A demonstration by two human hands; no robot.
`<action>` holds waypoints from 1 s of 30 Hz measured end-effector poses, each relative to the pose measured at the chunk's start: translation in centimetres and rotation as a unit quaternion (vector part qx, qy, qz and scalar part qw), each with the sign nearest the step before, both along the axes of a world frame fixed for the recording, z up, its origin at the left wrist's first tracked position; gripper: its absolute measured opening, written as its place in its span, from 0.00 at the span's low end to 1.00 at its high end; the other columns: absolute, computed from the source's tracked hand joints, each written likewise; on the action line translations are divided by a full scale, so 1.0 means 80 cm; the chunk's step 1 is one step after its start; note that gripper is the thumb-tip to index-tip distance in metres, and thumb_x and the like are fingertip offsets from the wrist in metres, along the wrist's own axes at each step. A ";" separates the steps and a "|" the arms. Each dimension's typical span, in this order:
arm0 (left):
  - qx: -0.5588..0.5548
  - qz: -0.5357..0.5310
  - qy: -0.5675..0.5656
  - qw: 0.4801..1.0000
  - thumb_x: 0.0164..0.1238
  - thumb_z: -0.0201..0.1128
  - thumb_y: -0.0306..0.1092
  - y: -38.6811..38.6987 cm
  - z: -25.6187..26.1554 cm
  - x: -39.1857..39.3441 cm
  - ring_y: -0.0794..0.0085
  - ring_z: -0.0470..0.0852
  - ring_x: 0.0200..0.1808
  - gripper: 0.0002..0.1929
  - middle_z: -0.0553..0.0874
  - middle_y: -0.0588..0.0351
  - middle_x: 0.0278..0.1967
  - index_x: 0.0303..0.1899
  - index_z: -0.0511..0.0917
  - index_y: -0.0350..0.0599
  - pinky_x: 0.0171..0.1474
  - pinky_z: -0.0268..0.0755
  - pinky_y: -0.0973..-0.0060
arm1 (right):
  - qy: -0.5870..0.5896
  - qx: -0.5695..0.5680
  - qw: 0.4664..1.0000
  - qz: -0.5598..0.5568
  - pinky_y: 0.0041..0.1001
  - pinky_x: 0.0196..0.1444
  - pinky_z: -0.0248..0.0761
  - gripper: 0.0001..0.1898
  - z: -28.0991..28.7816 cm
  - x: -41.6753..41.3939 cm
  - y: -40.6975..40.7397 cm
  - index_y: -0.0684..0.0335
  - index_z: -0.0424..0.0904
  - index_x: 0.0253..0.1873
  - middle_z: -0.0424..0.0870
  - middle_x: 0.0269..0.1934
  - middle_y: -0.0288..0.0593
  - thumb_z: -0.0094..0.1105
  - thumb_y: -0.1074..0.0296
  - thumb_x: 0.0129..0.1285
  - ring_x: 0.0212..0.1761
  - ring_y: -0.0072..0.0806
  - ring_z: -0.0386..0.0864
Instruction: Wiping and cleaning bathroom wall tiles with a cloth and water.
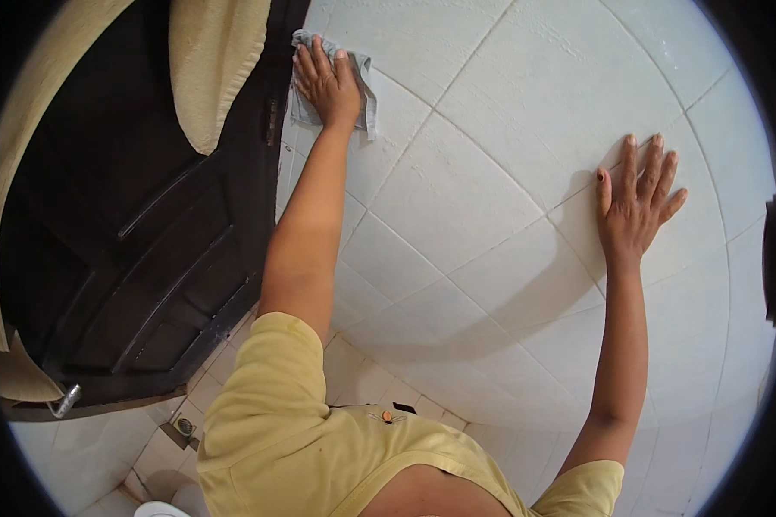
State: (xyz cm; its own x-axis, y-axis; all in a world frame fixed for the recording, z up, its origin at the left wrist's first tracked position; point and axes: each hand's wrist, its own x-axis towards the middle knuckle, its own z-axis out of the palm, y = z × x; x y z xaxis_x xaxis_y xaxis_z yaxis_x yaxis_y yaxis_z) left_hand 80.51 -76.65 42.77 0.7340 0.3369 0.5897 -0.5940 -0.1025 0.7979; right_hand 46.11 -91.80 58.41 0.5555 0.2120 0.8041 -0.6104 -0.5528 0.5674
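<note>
My left hand (328, 87) is stretched up to the wall beside the door frame, pressing a grey cloth (368, 106) flat against the tiles. Part of the cloth is bunched above the fingertips, and one edge hangs past the wrist. The white tiled wall (472, 174) has wet streaks and drops in its upper part. Farther right, my right hand (635, 207) rests with fingers spread on the bare tiles. It holds nothing, and its arm casts a shadow on the wall.
At left is a dark wooden door (161, 271) with a metal hinge (271, 123). A cream towel (216, 71) hangs over it. Below are a tiled floor (352, 375), a floor drain (183, 426) and a white rounded rim (158, 510). A dark object (773, 262) juts in at far right.
</note>
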 end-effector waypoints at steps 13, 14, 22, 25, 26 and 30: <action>0.105 0.012 -0.232 0.967 0.68 0.48 0.49 -0.031 -0.001 -0.062 0.54 0.48 0.71 0.28 0.56 0.45 0.68 0.67 0.59 0.54 0.67 0.33 0.49 | -0.011 -0.008 1.000 0.016 0.48 0.71 0.27 0.28 -0.003 0.000 -0.008 0.33 0.59 0.67 0.50 0.71 0.29 0.38 0.36 0.63 0.74 0.28 0.42; 0.098 0.032 -0.172 0.980 0.69 0.47 0.46 -0.020 -0.017 -0.048 0.53 0.50 0.70 0.27 0.58 0.44 0.67 0.66 0.59 0.50 0.67 0.37 0.50 | -0.011 -0.011 1.000 0.023 0.48 0.70 0.28 0.28 -0.003 0.002 -0.006 0.33 0.59 0.67 0.50 0.71 0.29 0.38 0.36 0.63 0.74 0.29 0.42; -0.140 0.043 0.196 0.970 0.70 0.41 0.52 -0.017 -0.118 -0.010 0.50 0.50 0.70 0.29 0.55 0.40 0.67 0.66 0.57 0.44 0.66 0.42 0.52 | -0.009 -0.001 1.000 0.025 0.51 0.70 0.31 0.29 -0.002 0.004 -0.009 0.31 0.57 0.67 0.48 0.72 0.27 0.37 0.34 0.62 0.74 0.28 0.40; -0.119 -0.041 0.107 0.986 0.69 0.39 0.58 -0.052 -0.025 -0.104 0.58 0.43 0.72 0.32 0.50 0.49 0.70 0.69 0.51 0.50 0.68 0.30 0.51 | -0.009 0.000 0.999 0.033 0.50 0.70 0.29 0.29 -0.004 0.006 -0.013 0.31 0.57 0.67 0.47 0.72 0.27 0.36 0.34 0.62 0.74 0.28 0.40; -0.048 -0.060 0.080 0.994 0.69 0.38 0.59 -0.064 0.008 -0.148 0.59 0.38 0.73 0.33 0.45 0.50 0.71 0.69 0.49 0.51 0.68 0.25 0.51 | -0.008 0.000 0.999 0.034 0.50 0.70 0.29 0.29 -0.002 0.003 -0.012 0.31 0.57 0.67 0.47 0.72 0.27 0.36 0.34 0.62 0.74 0.28 0.40; 0.111 -0.042 -0.203 0.972 0.65 0.48 0.55 -0.114 0.037 -0.253 0.51 0.41 0.72 0.33 0.51 0.47 0.70 0.67 0.57 0.52 0.66 0.26 0.44 | -0.013 0.008 0.999 0.034 0.47 0.70 0.25 0.28 -0.004 -0.001 -0.015 0.31 0.57 0.67 0.49 0.71 0.27 0.36 0.34 0.63 0.74 0.26 0.41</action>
